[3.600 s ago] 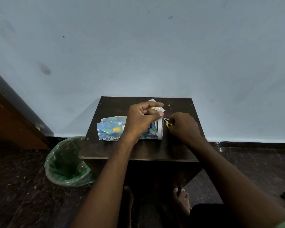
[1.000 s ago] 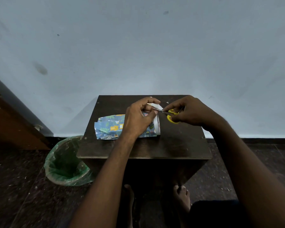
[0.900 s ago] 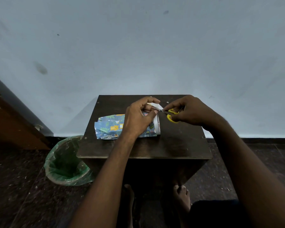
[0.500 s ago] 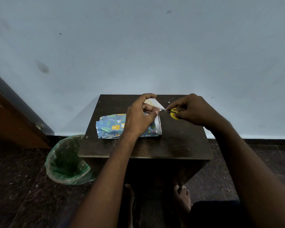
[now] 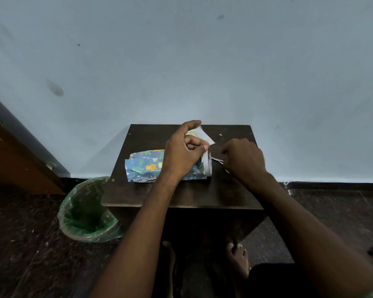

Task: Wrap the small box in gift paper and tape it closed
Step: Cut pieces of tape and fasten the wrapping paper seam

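Head view. Bin (image 5: 88,214) at lower left of frame, on the floor against the surface's left edge; green plastic liner, contents not readable, looks like liner only.

Dark wooden surface (image 5: 181,194) at frame centre. Box in gift paper (image 5: 146,166) lies on it left of centre: blue print with animals, long side running left to right, right end under the left hand.

Left hand (image 5: 183,151) sits on the box's right end, fingers curled, thumb and forefinger pinching a white paper flap (image 5: 200,135) that sticks up toward the back edge. A white strip (image 5: 207,164), the paper's unprinted side, curls down the box's right end.

Right hand (image 5: 243,160) just right of the box, down near the surface, fingers curled over the scissors (image 5: 219,161).

Versus half a second ago: right hand has dropped from the raised flap to surface level and rolled knuckles up; the yellow handles, plain to see then, are now nearly covered. Left hand's pinch and the box are unchanged.

Hard to make out: only the scissors' pale tip and a sliver of yellow under the right hand show; blades open or closed, can't tell. Box itself fully hidden by paper. Tape not discernible. Small white scrap (image 5: 220,134) near the back right of the surface.
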The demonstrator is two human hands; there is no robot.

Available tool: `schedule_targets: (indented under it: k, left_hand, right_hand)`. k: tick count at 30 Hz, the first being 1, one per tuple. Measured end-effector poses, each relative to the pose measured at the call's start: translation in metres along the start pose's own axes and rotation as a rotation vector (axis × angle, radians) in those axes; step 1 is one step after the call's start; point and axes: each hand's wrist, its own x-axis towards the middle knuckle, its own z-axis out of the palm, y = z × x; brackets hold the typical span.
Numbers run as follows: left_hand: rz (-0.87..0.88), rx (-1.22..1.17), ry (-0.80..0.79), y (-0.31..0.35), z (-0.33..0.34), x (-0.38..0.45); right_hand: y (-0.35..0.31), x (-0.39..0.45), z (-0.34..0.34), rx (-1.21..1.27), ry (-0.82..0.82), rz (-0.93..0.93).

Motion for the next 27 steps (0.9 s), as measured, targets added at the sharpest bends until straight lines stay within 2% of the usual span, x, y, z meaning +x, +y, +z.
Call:
schedule_targets:
  k: [2, 5, 7, 12, 17, 21, 27]
  left_hand:
    - [-0.006, -0.01, 0.016, 0.002, 0.001, 0.0]
    - [-0.014, -0.043, 0.033, 0.003, 0.001, 0.0]
    - [-0.014, -0.065, 0.046, 0.004, 0.001, 0.0]
    - [0.0, -0.122, 0.023, 0.007, 0.003, 0.0]
    - [-0.001, -0.169, 0.036, 0.006, 0.008, -0.002]
    - [-0.072, -0.251, 0.119, 0.006, 0.017, -0.003]
    - [-0.257, -0.498, 0.326, 0.011, 0.03, -0.002]
  right_hand:
    - [-0.008, -0.003, -0.003, 0.36, 0.055, 0.049]
    - [-0.022, -0.009, -0.012, 1.017, -0.165, 0.193]
    - [-0.024, -0.012, -0.015, 1.185, -0.275, 0.205]
    - [-0.019, -0.012, -0.011, 1.127, -0.228, 0.083]
    - [-0.017, -0.008, -0.008, 1.152, -0.24, 0.142]
    - [-0.017, -0.007, -0.007, 1.179, -0.225, 0.174]
    - [-0.021, -0.006, -0.001, 1.196, -0.088, 0.107]
